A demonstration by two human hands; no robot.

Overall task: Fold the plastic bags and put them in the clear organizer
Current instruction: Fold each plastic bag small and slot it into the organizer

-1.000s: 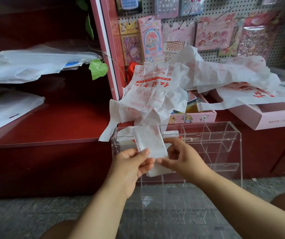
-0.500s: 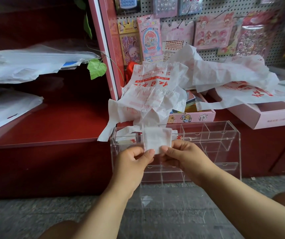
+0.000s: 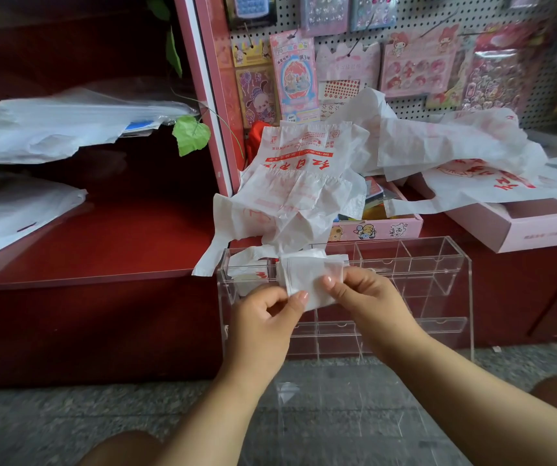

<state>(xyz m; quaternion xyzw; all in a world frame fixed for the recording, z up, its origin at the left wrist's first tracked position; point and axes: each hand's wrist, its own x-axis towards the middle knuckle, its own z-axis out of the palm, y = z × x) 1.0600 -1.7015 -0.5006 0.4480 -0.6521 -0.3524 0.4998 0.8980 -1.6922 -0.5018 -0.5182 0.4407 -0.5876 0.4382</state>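
The folded plastic bag [image 3: 309,277] is a small white packet, almost square, and its slightly longer side runs from left to right, with a small tilt so that the right end is a little higher. It is held in the air just in front of the top row of the clear organizer [image 3: 405,284], near the second compartment from the left, and I cannot tell if it touches the rim. The left hand [image 3: 263,327] pinches the near left corner of the packet; its thumb lies on the near face and the other fingers are curled behind, mostly hidden. The right hand [image 3: 368,297] pinches the right edge, thumb on the near face, fingers bent around the far side. Both hands are closed narrowly on the packet. The organizer stands upright on the grey floor [image 3: 51,425], against the red cabinet [image 3: 102,324], and its leftmost top compartment already holds a folded white bag [image 3: 248,275] with red print. Behind the organizer, on the far side, a heap of loose plastic bags [image 3: 304,190] with red letters lies over the pink boxes [image 3: 522,227], and one handle hangs down toward the left end of the organizer. On the left, other white bags [image 3: 51,129] lie on the red shelves.
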